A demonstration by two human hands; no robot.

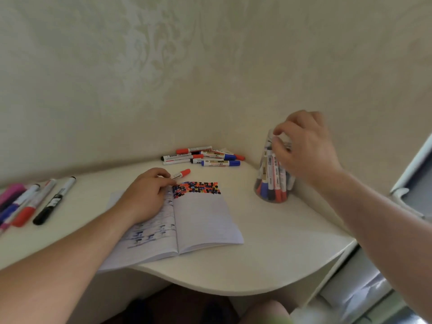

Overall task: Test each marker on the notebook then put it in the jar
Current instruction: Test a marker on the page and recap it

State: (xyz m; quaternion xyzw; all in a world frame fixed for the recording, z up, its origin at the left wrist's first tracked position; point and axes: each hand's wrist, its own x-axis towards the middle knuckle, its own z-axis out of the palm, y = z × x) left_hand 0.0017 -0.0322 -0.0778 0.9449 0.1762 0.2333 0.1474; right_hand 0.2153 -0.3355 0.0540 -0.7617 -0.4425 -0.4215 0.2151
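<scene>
From the head camera, a pale desk [268, 242] fills a corner between two cream walls. An open notebook [201, 220] lies near the desk's front edge, its right page carrying a band of red, blue and black dots [196, 188] along the top.

The left hand [145, 195] rests on the notebook's left page, fingers curled, its fingertips pinching the white barrel of a red-capped marker [181, 174] that lies just past the notebook's top edge, cap pointing toward the back corner.

The right hand [306, 148] hangs over the mouth of a clear jar [273, 183] standing near the desk's right edge, against the wall. Its fingers are bent and bunched near the rim; whether they hold anything I cannot tell, as the hand is blurred. The jar holds a bundle of markers standing on end, red, blue and black caps down.

A pile of loose markers [203, 156] lies in the back corner, against the wall, well apart from the jar. Another row of markers [30, 202], with pink, blue, red and black caps, lies at the desk's left edge.
</scene>
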